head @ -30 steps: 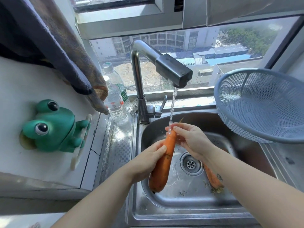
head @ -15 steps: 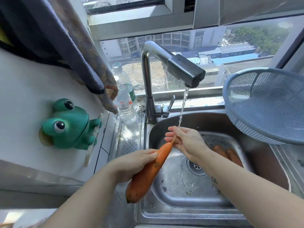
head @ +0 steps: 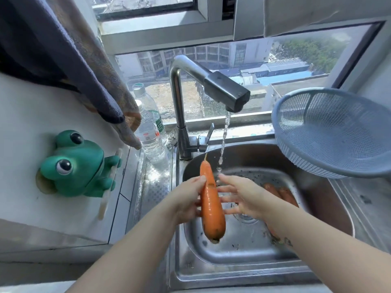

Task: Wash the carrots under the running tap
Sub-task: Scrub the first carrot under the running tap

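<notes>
My left hand [head: 188,199] grips a large orange carrot [head: 211,204] around its middle, thin tip up, thick end down, over the steel sink [head: 232,269]. My right hand [head: 243,195] is just right of the carrot with its fingers spread, and the fingertips touch the carrot's side. Water runs from the tap [head: 226,94] in a thin stream that lands between the carrot's upper part and my right fingers. More carrots [head: 281,193] lie in the basin behind my right wrist, partly hidden.
A blue plastic colander [head: 330,132] hangs over the sink's right edge. Two water bottles [head: 150,134] stand left of the tap base. A green frog holder [head: 76,163] is stuck to the white wall on the left. Dark cloth [head: 84,66] hangs above it.
My left hand has swung the carrot from a slant to nearly upright beside the stream. My right hand has let go of the carrot's tip and spread its fingers against its side.
</notes>
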The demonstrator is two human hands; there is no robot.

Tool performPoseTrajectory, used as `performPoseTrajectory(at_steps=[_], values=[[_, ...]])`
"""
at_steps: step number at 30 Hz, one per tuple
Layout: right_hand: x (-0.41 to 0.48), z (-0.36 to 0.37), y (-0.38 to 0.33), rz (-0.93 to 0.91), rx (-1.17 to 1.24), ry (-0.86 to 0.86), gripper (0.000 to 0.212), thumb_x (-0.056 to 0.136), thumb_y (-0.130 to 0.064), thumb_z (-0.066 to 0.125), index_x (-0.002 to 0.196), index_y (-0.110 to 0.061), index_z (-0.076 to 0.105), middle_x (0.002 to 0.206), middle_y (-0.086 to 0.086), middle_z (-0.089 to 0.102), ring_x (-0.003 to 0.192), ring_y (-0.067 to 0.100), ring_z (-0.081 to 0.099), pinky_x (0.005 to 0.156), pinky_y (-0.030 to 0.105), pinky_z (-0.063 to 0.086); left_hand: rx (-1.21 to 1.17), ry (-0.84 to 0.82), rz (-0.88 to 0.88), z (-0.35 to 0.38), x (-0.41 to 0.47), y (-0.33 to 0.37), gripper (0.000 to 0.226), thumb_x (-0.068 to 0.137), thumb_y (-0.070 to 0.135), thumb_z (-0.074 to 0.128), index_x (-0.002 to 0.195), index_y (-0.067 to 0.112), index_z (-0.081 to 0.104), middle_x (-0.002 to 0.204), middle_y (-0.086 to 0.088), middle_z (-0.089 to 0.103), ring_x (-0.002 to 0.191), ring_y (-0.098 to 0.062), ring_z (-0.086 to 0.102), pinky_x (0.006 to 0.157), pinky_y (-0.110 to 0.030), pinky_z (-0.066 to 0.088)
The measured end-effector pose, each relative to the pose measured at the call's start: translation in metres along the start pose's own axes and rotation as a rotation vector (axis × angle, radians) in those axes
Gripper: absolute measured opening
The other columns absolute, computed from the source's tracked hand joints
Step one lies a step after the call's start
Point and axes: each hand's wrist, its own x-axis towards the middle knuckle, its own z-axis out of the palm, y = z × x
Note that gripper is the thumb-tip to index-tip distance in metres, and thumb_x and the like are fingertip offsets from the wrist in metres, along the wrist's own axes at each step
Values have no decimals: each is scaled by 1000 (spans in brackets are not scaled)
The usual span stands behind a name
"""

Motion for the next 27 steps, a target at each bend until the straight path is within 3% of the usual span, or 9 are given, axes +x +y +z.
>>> performPoseTrajectory(at_steps=[3, 6, 9, 12, 14, 18, 21, 23, 27], values=[[-18, -6, 5, -50, -340, -61, 49, 85, -27, 71, 127, -28, 46, 115, 4, 63, 96, 18, 66, 80, 36, 57, -216, 79, 14, 18, 14, 11, 38, 104, 30, 38, 130, 6, 49, 87, -14, 62, 75, -25, 61, 61, -41, 50], [-30, -12, 6, -141, -523, 10, 60, 81, -19, 74, 129, -31, 39, 106, 3, 62, 75, 14, 68, 68, 28, 57, -284, 99, 4, 27, 23, 19, 42, 103, 31, 38, 129, 1, 49, 89, -17, 63, 80, -27, 61, 65, -44, 52], [-32, -17, 3, -190, -513, 35, 48, 86, -21, 68, 126, -26, 43, 99, 4, 62, 67, 14, 59, 55, 21, 51, -292, 141, 13, 32, 31, 17, 48, 100, 41, 41, 128, 4, 52, 102, -16, 66, 80, -24, 64, 63, -39, 54], [-30, -16, -1, -152, -350, -60, 17, 92, -17, 60, 103, -13, 48, 76, 4, 53, 53, 11, 46, 48, 19, 38, -326, 135, 21, 42, 37, 8, 64, 95, 54, 42, 132, 2, 50, 112, -20, 65, 93, -29, 66, 67, -40, 54], [-25, -17, 0, -109, -232, -94, 12, 94, -16, 57, 92, -12, 46, 69, 2, 47, 47, 9, 41, 44, 17, 33, -318, 88, 44, 47, 36, 2, 61, 98, 49, 41, 139, 4, 43, 117, -21, 61, 99, -33, 64, 70, -42, 54], [-16, -20, 6, -74, -187, -121, 11, 92, -11, 60, 92, -11, 49, 65, 2, 47, 47, 8, 40, 43, 17, 33, -173, -163, 143, 37, 26, -13, 42, 104, 25, 37, 145, 24, 32, 127, -17, 58, 104, -27, 63, 77, -37, 54], [-6, -19, 7, -124, -287, -130, 11, 86, -5, 61, 93, -7, 54, 69, 8, 49, 53, 11, 43, 50, 20, 37, -77, -281, 150, 28, 21, -16, 46, 100, 11, 45, 141, 28, 32, 129, -12, 57, 107, -25, 62, 81, -37, 54], [-4, -17, 4, -159, -395, -184, 24, 82, -6, 66, 104, -3, 57, 84, 13, 54, 63, 13, 50, 61, 25, 43, -109, -272, 159, 25, 23, -13, 44, 99, 11, 46, 139, 28, 36, 127, -13, 58, 105, -28, 64, 75, -37, 56], [-3, -31, -12, -125, -651, -190, 37, 89, -33, 66, 121, -21, 53, 91, -7, 57, 73, 7, 51, 66, 22, 46, -216, -241, 130, 16, 26, -2, 30, 102, 25, 41, 129, 33, 51, 107, -10, 68, 82, -22, 68, 63, -33, 55]])
